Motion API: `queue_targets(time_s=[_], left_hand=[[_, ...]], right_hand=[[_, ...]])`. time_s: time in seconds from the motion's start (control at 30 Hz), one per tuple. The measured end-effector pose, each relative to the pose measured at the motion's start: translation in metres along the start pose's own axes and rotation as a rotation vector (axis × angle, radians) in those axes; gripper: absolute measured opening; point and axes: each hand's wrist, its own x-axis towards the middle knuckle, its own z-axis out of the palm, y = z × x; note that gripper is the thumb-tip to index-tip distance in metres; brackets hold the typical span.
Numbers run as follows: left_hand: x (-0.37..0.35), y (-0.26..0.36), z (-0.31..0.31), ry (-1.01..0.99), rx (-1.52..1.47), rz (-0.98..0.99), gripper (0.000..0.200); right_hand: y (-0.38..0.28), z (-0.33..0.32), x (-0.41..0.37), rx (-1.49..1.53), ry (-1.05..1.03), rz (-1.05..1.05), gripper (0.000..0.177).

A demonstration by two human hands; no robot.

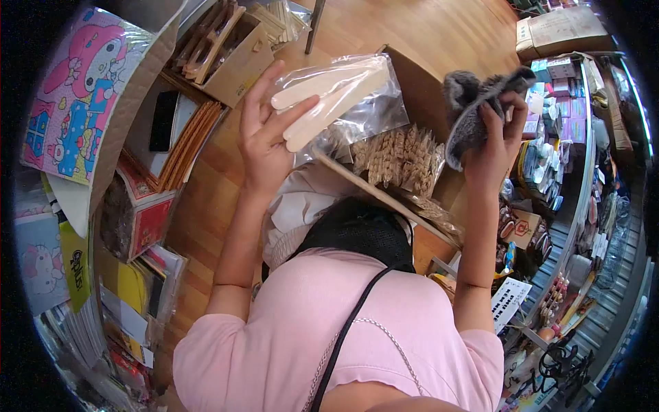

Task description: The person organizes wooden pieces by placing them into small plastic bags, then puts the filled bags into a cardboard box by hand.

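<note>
My left hand (270, 146) is closed on a clear plastic bag of flat wooden sticks (336, 103), pale with rounded ends. The sticks fan out slightly inside the wrapping, and the bag is raised above a cardboard box (425, 89). My right hand (500, 130) grips a crumpled grey cloth (467, 113) with a fuzzy surface, held up to the right of the bag and apart from it. In the box below lie plastic packs of small brown pieces (398, 158) that I cannot identify.
A smaller cardboard box (240, 65) with packed wooden items stands at upper left. Stacked goods and a cartoon-printed pack (93, 89) line the left side. Metal shelves (570, 247) full of packaged goods run along the right. A carton (563, 31) sits at upper right.
</note>
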Motion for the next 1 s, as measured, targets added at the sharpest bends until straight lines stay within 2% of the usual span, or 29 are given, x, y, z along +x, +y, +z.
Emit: queue_targets(time_s=[0.07,0.13,0.2,0.33,0.5,0.6,0.7,0.77,0.8,0.87,0.9,0.97,1.0], left_hand=[[-0.002,0.001,0.003,-0.015,0.009,0.026,0.041],[-0.002,0.005,0.003,-0.094,0.142,0.092,0.045],[-0.003,0.001,0.005,-0.098,0.125,0.115,0.048],[0.0,0.002,0.002,-0.127,0.159,0.051,0.043],[-0.003,0.003,-0.006,-0.166,0.2,0.049,0.038],[-0.007,0.001,-0.008,-0.179,0.149,-0.048,0.041],[-0.007,-0.004,-0.017,-0.216,0.075,-0.045,0.031],[-0.008,-0.008,-0.022,-0.142,-0.153,-0.147,0.03],[-0.005,-0.004,-0.019,-0.143,-0.153,-0.147,0.03],[0.002,0.01,-0.014,0.12,-0.611,-0.481,0.042],[0.004,0.008,-0.016,0.12,-0.611,-0.48,0.042],[0.008,0.003,-0.019,-0.094,-0.622,-0.659,0.047],[0.008,0.004,-0.019,-0.094,-0.622,-0.658,0.047]], right_hand=[[-0.002,0.006,-0.004,-0.118,-0.041,-0.028,0.021],[-0.006,0.011,-0.007,-0.233,-0.078,-0.056,0.026],[-0.009,0.017,-0.011,-0.466,-0.272,-0.185,0.03],[0.0,0.025,-0.017,-0.582,-0.44,-0.297,0.034],[0.003,0.033,-0.017,-0.592,-0.547,-0.327,0.036],[0.008,0.036,-0.022,-0.669,-0.652,-0.289,0.038],[0.011,0.043,-0.029,-0.677,-0.694,-0.225,0.036],[0.014,0.045,-0.03,-0.667,-0.716,-0.252,0.032],[0.014,0.046,-0.03,-0.666,-0.715,-0.251,0.032],[0.013,0.047,-0.029,-0.711,-0.741,-0.213,0.032],[0.014,0.047,-0.029,-0.71,-0.74,-0.213,0.032],[0.016,0.048,-0.03,-0.713,-0.732,-0.227,0.032],[0.017,0.048,-0.03,-0.713,-0.732,-0.228,0.032]])
